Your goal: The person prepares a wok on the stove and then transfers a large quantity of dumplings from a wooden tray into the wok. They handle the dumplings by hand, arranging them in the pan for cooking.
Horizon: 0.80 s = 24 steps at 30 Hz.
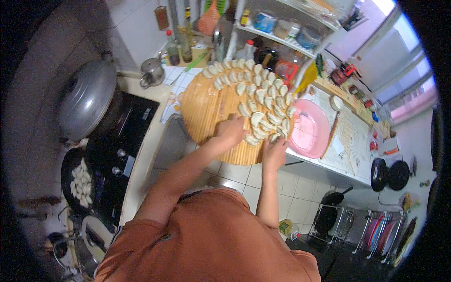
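A round wooden board (201,116) lies before me, with rows of raw dumplings (260,95) over its far and right parts. My left hand (230,132) is over the middle of the board, its fingertips beside the dumplings; whether it holds one is not clear. At the board's near right edge, my right hand (275,151) has its fingers around or against a dumpling (274,137); its exact grip is hard to see. More dumplings (81,183) lie in a black frying pan (67,169) at the far left.
A pink plastic basin (322,120) stands right of the board, near a rolling pin (331,134) on a floured counter (352,141). At left are a black gas stove (141,121) and a large lidded wok (86,98). A knife with a green handle (196,60) and bottles (172,49) stand behind the board.
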Each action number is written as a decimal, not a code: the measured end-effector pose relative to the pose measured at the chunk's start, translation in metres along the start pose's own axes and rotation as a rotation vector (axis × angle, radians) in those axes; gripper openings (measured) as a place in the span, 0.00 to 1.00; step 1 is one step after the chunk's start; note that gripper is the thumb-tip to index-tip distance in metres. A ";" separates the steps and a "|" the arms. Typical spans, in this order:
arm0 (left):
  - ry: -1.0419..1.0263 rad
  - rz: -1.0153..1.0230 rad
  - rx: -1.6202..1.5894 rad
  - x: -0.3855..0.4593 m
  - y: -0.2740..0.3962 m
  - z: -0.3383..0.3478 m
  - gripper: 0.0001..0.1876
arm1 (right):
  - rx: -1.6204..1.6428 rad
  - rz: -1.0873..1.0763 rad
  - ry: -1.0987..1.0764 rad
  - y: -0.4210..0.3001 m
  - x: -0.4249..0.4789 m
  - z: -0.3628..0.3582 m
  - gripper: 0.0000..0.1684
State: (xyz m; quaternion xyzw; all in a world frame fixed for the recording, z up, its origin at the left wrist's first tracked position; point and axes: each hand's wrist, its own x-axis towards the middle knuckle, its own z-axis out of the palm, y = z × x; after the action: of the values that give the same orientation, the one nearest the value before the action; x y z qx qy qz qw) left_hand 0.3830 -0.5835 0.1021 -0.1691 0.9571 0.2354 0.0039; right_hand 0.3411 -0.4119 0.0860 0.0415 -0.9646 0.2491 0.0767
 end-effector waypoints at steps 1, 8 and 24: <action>-0.011 -0.013 -0.012 0.001 -0.001 0.001 0.23 | -0.026 0.006 0.013 0.001 0.003 0.001 0.26; 0.050 0.022 -0.230 0.001 -0.015 0.007 0.16 | 0.347 -0.002 -0.034 0.056 0.030 0.020 0.22; -0.198 0.280 -2.726 -0.072 -0.121 0.002 0.15 | 1.373 0.197 -1.223 -0.083 -0.019 -0.026 0.24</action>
State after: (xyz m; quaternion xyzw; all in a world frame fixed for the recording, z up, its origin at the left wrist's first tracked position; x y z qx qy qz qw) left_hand 0.4905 -0.6603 0.0522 0.0754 -0.0251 0.9896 -0.1196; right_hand 0.3729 -0.4707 0.1441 0.1200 -0.4771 0.7065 -0.5088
